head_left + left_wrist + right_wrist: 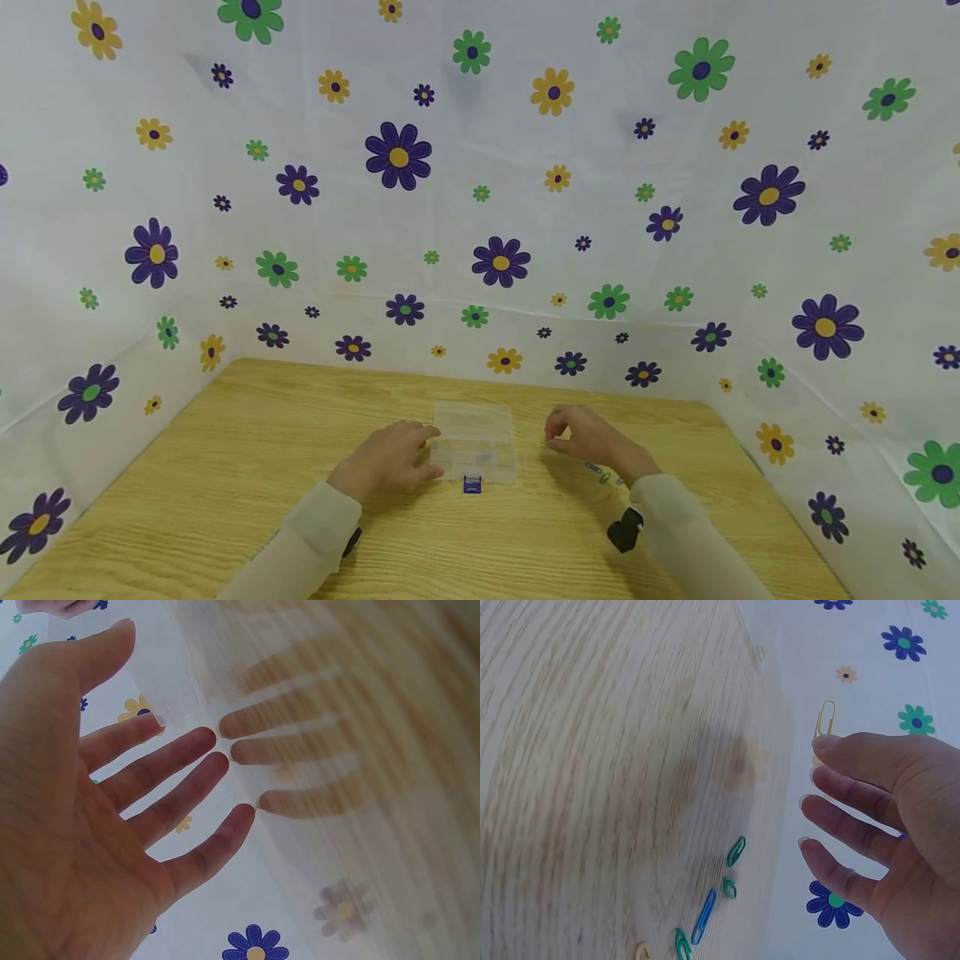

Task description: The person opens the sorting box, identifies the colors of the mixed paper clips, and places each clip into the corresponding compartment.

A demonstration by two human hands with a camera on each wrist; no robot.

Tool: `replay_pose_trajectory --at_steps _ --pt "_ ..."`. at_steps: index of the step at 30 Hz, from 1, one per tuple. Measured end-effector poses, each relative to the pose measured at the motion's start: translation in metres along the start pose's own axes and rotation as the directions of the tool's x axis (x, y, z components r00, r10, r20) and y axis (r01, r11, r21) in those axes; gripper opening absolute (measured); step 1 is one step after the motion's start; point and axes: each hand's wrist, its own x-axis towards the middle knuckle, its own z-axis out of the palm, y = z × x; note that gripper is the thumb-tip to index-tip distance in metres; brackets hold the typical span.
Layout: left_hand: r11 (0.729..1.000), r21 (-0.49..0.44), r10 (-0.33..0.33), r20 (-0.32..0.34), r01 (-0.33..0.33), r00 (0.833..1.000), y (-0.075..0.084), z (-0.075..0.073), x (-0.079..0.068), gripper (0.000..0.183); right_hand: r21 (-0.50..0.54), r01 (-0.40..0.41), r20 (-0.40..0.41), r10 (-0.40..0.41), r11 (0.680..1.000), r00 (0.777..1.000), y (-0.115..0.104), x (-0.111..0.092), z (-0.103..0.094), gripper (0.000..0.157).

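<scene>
A clear plastic compartment box point(459, 448) lies on the table with its lid raised toward the back. Something bluish shows in one front compartment. At the box's left side is my left hand point(390, 457), its fingers spread and fairly straight; in the left wrist view the fingertips of that hand point(142, 795) meet the table surface. Right of the box, my right hand point(588, 435) pinches a yellow paper clip point(826, 716) between thumb and index finger, the other fingers loosely extended. The clip points outward past the thumb tip.
Loose paper clips lie near my right wrist: a blue one point(703, 916), several green ones point(736, 851) and a yellow one point(643, 951). A small blue-purple piece point(472, 484) sits at the box's front edge. Flower-printed sheeting point(525, 167) encloses the wooden table point(285, 433).
</scene>
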Motion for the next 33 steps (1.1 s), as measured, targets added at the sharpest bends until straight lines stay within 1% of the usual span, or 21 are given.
replay_pose_trajectory --at_steps 2,15,27,33 --pt "1.0 0.0 0.002 0.0 -0.002 1.0 0.0 0.0 0.0 0.061 0.002 0.005 0.001 -0.005 1.0 1.0 -0.001 0.001 0.0 0.009" --pt "0.999 -0.009 -0.037 0.021 0.037 0.999 0.003 -0.002 0.0 0.062 -0.006 0.003 0.012 -0.003 1.0 1.0 -0.006 0.009 0.004 0.01" --pt "1.0 -0.005 -0.016 0.006 0.016 1.0 0.002 -0.001 -0.001 0.062 -0.005 0.015 0.025 -0.015 1.0 1.0 -0.013 0.017 0.009 0.009" --pt "1.0 -0.01 -0.03 0.013 0.03 0.999 0.002 -0.001 0.0 0.062 -0.007 0.028 0.037 -0.028 1.0 0.999 -0.016 0.022 0.012 0.009"
